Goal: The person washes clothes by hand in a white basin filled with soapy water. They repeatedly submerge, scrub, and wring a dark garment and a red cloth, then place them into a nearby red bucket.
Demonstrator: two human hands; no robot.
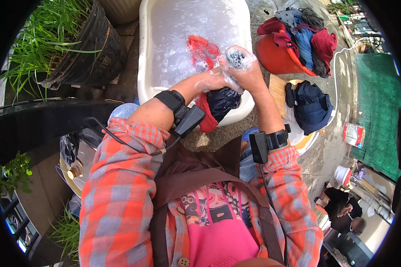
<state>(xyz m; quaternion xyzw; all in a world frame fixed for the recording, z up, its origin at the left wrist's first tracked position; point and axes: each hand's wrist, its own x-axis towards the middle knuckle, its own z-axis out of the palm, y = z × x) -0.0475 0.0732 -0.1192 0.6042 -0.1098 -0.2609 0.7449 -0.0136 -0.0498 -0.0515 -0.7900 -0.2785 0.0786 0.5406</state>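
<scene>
A white plastic tub (144, 71) of sudsy water stands before me. My left hand (212, 80) and my right hand (242, 71) meet over its near right part, both closed on a wet, foamy dark garment (222, 100). Dark cloth covered in suds bulges out above my right hand, and more of it hangs below my left. Beside the dark part, red cloth (208, 116) drapes over the tub's near rim; whether it belongs to the same garment I cannot tell. Another red piece of cloth (202, 50) floats in the water just beyond my hands.
At the right, an orange-red bucket (272, 53) is heaped with clothes. Nearer me, a dark blue garment (312, 106) lies over a basin beside a wooden board (277, 96). A black pot (103, 56) of green plants stands at the left. Another person (344, 208) is at the far right.
</scene>
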